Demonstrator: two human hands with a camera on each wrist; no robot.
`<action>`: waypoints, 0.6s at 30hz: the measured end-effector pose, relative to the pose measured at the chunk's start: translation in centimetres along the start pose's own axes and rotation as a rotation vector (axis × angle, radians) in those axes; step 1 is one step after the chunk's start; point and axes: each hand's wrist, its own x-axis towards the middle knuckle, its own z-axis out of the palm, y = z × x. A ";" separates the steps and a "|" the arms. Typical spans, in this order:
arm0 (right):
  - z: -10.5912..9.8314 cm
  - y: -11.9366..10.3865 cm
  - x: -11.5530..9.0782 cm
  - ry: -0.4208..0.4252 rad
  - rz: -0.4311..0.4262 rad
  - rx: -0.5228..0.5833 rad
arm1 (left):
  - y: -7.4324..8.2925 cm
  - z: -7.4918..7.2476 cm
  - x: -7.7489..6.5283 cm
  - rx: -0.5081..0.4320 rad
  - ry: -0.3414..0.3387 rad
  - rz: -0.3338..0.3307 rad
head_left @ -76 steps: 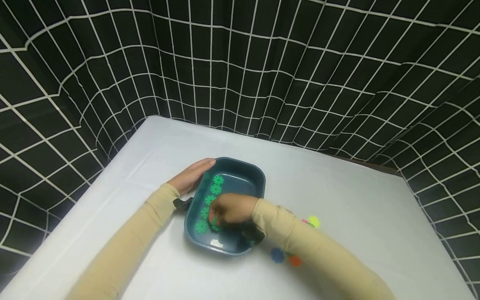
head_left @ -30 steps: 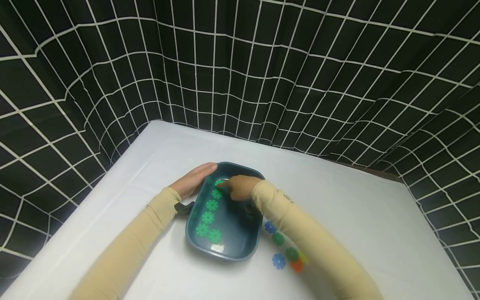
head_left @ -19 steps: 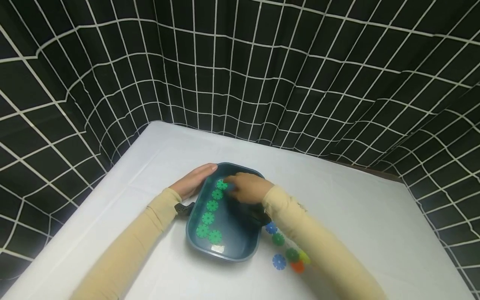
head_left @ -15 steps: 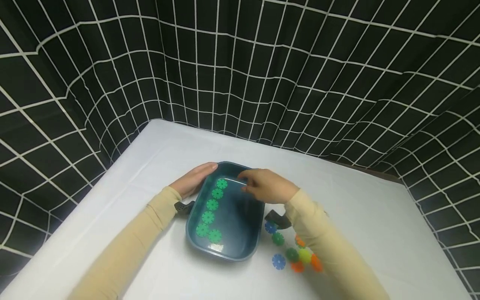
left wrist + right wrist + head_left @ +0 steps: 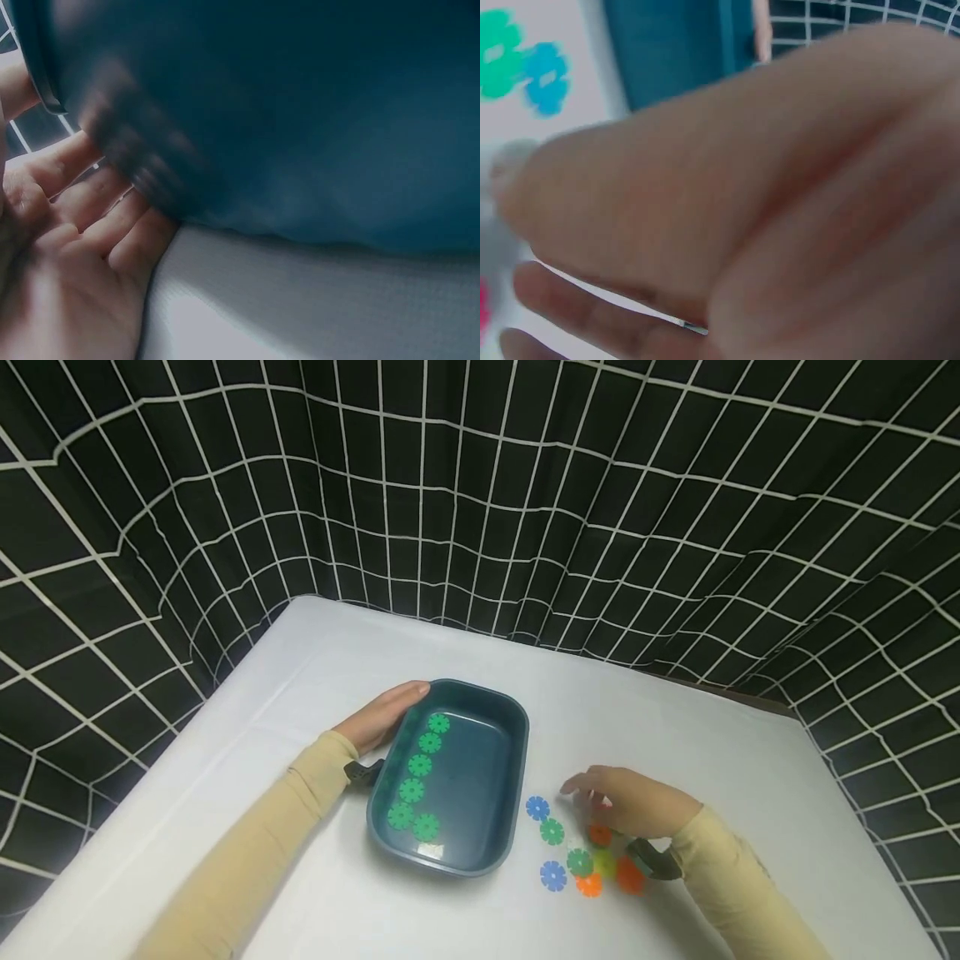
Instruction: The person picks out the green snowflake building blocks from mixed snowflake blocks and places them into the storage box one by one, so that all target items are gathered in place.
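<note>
Your right hand (image 5: 630,799) hovers, fingers bent and apart, above loose notched discs (image 5: 580,862) right of the glossy blue tray (image 5: 480,793); your left hand's (image 5: 381,717) straight fingers rest against its left wall.

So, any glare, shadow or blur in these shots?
Head: mostly clear, a glare patch at the near end of the tray. Left wrist: the left hand reflects as a smear on the tray; the white cloth is part shadowed, part bright. Right wrist: the right hand is soft, and the green disc and blue disc are blurred.
</note>
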 end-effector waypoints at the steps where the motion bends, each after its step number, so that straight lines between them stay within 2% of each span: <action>1: 0.5 0.5 -0.4 0.012 0.006 -0.004 | 0.0 0.0 0.0 0.003 0.001 -0.002; 6: 2.0 2.4 -1.8 0.055 0.147 0.037 | 0.0 0.1 0.0 0.010 0.005 -0.002; 8: 2.5 2.9 -2.1 0.061 0.165 0.057 | 0.0 0.1 0.0 0.001 0.001 0.002; 10: 2.9 3.5 -2.4 0.091 0.115 0.040 | 0.0 0.1 0.0 -0.006 -0.002 0.005; 14: 3.7 4.7 -2.6 0.202 -0.037 -0.037 | 0.0 0.2 0.1 -0.024 -0.008 0.004; 18: 4.4 5.6 -2.8 0.285 -0.072 -0.034 | 0.0 0.3 0.0 -0.018 -0.005 -0.001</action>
